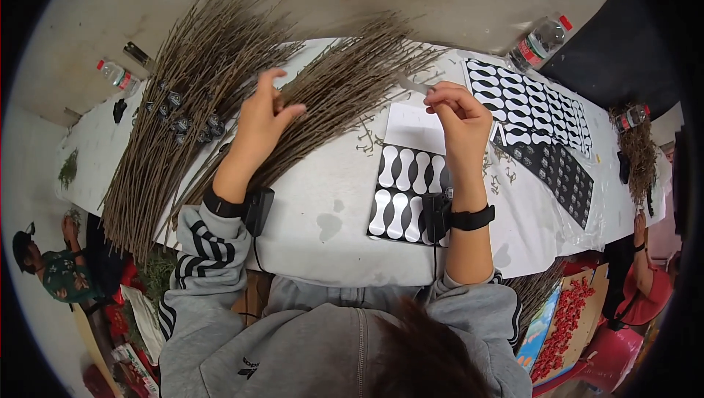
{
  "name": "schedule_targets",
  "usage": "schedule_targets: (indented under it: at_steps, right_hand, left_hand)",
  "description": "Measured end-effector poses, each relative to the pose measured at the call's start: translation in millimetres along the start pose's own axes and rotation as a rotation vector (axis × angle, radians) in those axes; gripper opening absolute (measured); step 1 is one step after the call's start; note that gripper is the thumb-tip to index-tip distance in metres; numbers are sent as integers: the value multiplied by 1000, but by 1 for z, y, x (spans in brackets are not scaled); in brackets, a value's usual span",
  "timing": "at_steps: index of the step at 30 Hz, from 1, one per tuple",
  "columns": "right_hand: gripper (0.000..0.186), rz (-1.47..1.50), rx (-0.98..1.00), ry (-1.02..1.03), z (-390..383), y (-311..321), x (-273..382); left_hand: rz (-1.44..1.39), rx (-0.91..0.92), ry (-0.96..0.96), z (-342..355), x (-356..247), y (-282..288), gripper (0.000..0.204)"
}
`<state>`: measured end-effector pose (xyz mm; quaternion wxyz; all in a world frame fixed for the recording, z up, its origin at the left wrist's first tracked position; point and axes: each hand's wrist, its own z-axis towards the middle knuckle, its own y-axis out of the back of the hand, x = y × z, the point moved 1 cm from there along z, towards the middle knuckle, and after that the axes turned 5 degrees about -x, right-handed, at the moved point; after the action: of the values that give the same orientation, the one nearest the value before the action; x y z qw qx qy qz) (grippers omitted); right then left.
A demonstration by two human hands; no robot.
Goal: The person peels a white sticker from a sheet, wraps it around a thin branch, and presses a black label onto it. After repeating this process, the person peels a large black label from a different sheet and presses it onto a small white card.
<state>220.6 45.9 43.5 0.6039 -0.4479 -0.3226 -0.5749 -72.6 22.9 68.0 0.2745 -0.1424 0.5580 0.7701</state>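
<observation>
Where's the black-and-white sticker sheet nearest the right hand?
In the head view, the sticker sheet lies flat on the white table, right of centre, just left of the right hand's wrist, with the twig bundle farther to its left.

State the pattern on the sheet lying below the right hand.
White peanut-shaped stickers on black backing sheet; head view.

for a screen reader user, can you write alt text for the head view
Seen from above, a person at a white table holds a small pale strip in the right hand, while the left hand rests on a bundle of long brown twigs. A black sheet of white peanut-shaped stickers lies below.
</observation>
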Motion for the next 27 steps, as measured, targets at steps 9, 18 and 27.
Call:
schedule_targets:
  at_steps: [9,18,27]
  right_hand:
    - [15,212,-43,10,-7,-15,17]
    - [19,512,-60,-103,-8,-15,20]
    - [26,673,-100,49,-8,-1,19]
  left_hand:
    - [-526,198,272,10,-49,48,26]
    - [-983,411,496,2,-71,1,28]
    - [-1050,220,566,1,-89,-26,24]
